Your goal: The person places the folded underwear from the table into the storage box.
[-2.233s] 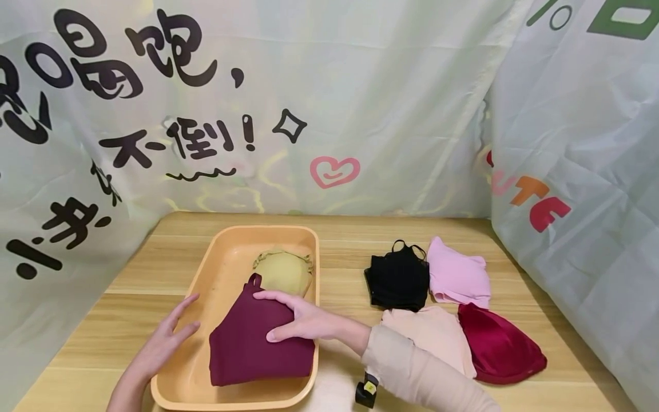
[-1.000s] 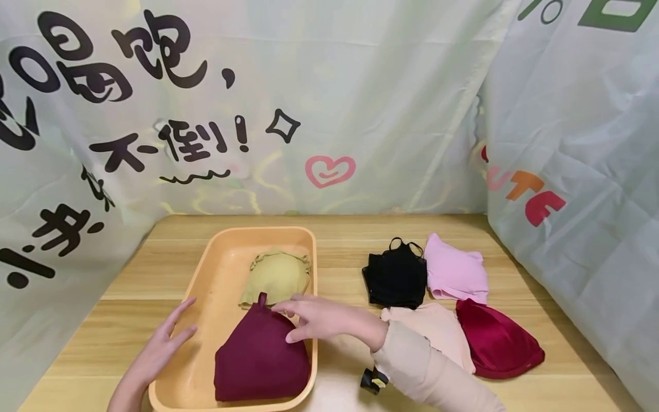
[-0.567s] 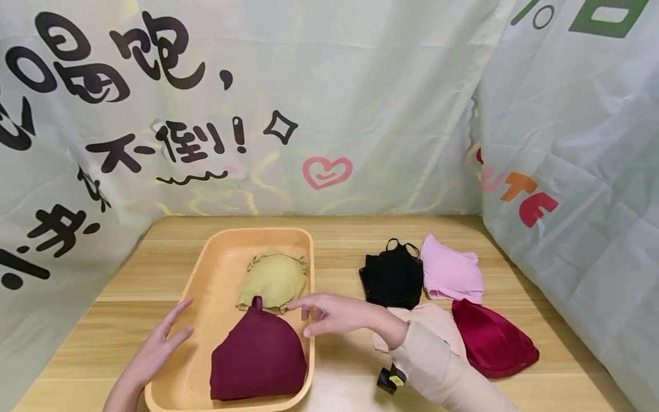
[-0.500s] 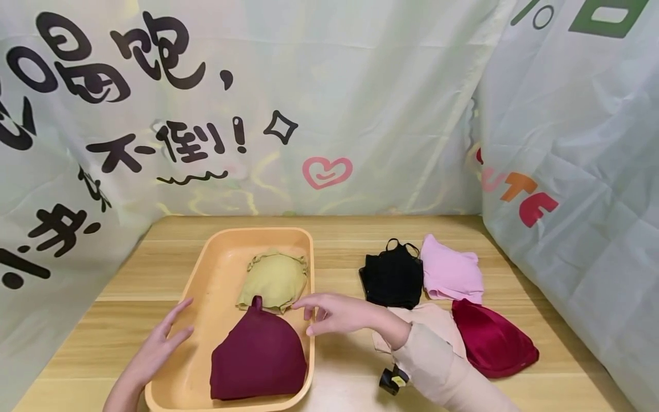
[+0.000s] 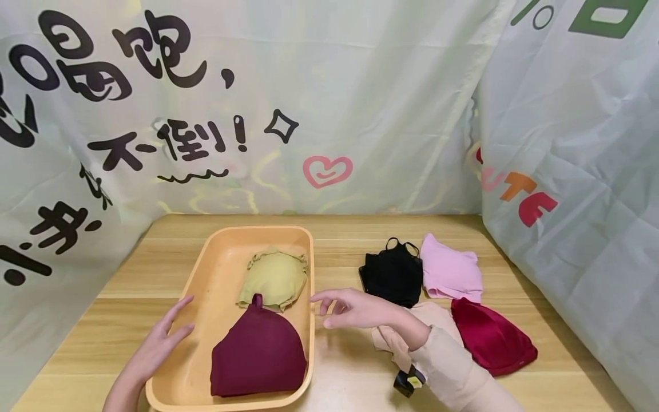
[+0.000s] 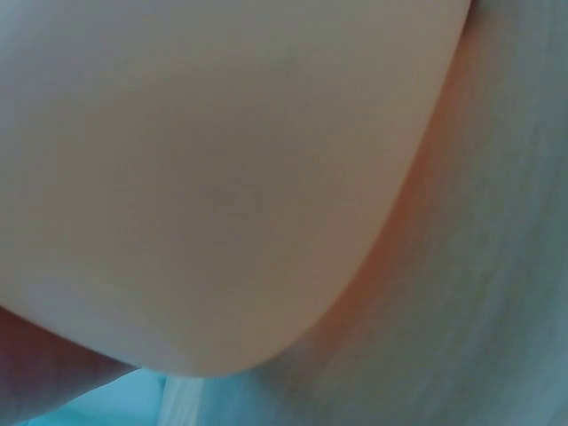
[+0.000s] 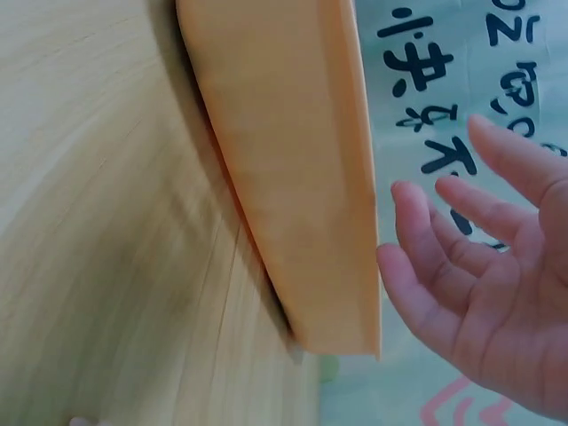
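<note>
An orange plastic tray [image 5: 221, 257] holds two folded garments. A dark maroon bra [image 5: 259, 355] with a small strap loop lies in the near part, and an olive-yellow bra [image 5: 275, 280] with ruffled edges lies behind it. My left hand [image 5: 157, 346] is at the tray's left rim, fingers extended and thumb spread. Just beyond the right rim, my right hand [image 5: 357, 309] hovers with loosely bent fingers and nothing in them. In the right wrist view that hand [image 7: 497, 257] shows beside the tray's outer wall [image 7: 284, 160]. Tray wall [image 6: 222, 177] fills most of the left wrist view.
Right of the tray on the wooden table [image 5: 340, 240] lie a black strappy top [image 5: 393, 274], a folded pink garment [image 5: 450, 269], a beige one [image 5: 437, 320] partly behind my right forearm, and a shiny red bra [image 5: 491, 337]. Printed curtains [image 5: 401, 114] enclose the back and sides.
My right hand has let go of the maroon bra, which settled in the tray's near part, and has drawn back to the right past the rim. My left hand has barely moved.
</note>
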`<state>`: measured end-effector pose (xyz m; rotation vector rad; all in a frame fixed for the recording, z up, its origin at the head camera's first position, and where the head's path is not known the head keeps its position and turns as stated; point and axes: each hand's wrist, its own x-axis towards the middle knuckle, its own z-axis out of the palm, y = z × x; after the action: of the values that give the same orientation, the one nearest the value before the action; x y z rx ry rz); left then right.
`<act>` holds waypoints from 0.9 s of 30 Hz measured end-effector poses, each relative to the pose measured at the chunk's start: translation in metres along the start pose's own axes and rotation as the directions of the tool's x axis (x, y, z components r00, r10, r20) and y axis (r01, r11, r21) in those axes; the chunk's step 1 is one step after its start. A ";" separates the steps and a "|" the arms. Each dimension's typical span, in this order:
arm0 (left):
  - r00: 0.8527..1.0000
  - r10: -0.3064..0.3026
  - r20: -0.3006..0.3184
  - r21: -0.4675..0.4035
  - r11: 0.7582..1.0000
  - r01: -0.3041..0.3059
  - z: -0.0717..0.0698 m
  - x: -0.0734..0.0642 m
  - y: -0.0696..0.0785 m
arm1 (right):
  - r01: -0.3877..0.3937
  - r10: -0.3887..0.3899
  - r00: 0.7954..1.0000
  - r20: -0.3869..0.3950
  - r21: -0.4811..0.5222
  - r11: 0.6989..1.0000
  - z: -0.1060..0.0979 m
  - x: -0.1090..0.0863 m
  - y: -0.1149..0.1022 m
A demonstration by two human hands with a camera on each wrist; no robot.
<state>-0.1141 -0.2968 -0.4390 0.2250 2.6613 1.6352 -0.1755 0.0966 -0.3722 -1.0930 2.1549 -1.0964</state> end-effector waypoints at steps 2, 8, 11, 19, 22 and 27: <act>1.000 0.001 0.000 -0.004 1.000 -0.001 0.000 0.000 0.000 | 0.003 -0.003 1.000 -0.007 0.041 0.999 -0.002 -0.004 0.003; 1.000 0.001 0.000 -0.009 1.000 -0.001 0.000 0.000 0.001 | 0.011 -0.006 0.999 -0.043 0.123 0.992 -0.005 -0.015 0.012; 1.000 -0.002 0.001 -0.009 1.000 0.002 0.000 0.000 0.001 | 0.003 0.005 0.998 -0.058 0.144 0.990 -0.006 -0.020 0.015; 1.000 -0.005 0.000 -0.010 1.000 0.005 -0.001 0.000 -0.001 | -0.012 0.025 0.996 -0.088 0.146 0.989 -0.009 -0.031 0.022; 1.000 0.003 -0.002 -0.013 1.000 -0.003 -0.001 0.000 -0.001 | -0.014 0.030 0.994 -0.102 0.146 0.989 -0.009 -0.034 0.024; 1.000 0.022 -0.006 -0.021 1.000 -0.022 0.000 0.000 -0.002 | -0.021 0.039 0.992 -0.116 0.152 0.988 -0.009 -0.040 0.028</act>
<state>-0.1141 -0.2976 -0.4406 0.2504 2.6542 1.6721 -0.1714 0.1431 -0.3879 -0.9461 2.1306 -1.3168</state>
